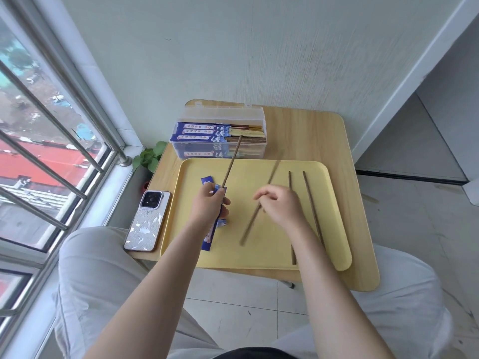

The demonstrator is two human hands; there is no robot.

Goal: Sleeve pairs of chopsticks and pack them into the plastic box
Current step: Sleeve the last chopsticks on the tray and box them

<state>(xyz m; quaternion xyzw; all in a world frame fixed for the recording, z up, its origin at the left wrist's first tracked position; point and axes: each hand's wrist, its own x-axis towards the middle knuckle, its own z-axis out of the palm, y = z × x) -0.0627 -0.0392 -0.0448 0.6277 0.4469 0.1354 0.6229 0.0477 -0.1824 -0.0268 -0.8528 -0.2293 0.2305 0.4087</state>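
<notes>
The left hand (pixel 210 206) holds a blue paper sleeve (pixel 213 229) with one dark chopstick (pixel 232 161) slanting out toward the plastic box (pixel 220 136). The right hand (pixel 281 204) pinches a second, blurred chopstick (pixel 251 224) over the yellow tray (pixel 259 255). Two loose chopsticks (pixel 312 211) lie on the tray right of it. Behind the tray, the box holds sleeved pairs.

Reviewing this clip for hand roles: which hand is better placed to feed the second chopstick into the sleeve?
The right hand: it already pinches the loose chopstick above the tray. The left hand is occupied, gripping the blue sleeve with the first chopstick sticking out.
</notes>
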